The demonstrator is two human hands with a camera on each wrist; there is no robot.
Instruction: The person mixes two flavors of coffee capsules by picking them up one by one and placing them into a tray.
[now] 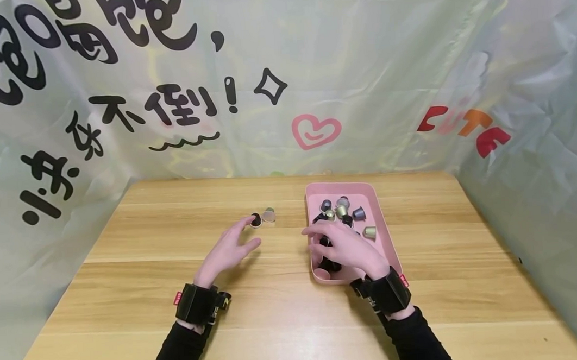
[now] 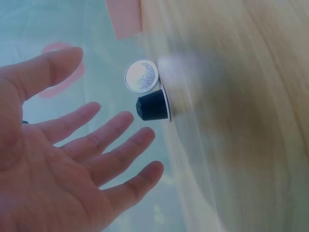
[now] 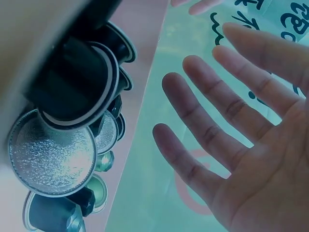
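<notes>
Two coffee capsules are on the wooden table left of the pink tray (image 1: 387, 245). One is a black capsule (image 2: 153, 106), standing on its rim; beside it a second capsule (image 2: 141, 76) turns its silver foil lid to the left wrist view. My left hand (image 1: 228, 248) is near them, fingers spread and palm bare. Over the tray's left side hovers my right hand (image 1: 345, 243), its fingers loosely extended with nothing in them. Below it lie several capsules, among them a black capsule (image 3: 72, 82) and a foil-topped capsule (image 3: 53, 152); the hand hides part of the pile.
Inside the tray are also a pale gold capsule (image 1: 369, 232) and a blue-grey capsule (image 1: 359, 214). A printed cloth backdrop (image 1: 262, 51) rises behind the wooden table (image 1: 173, 218) and along both its sides.
</notes>
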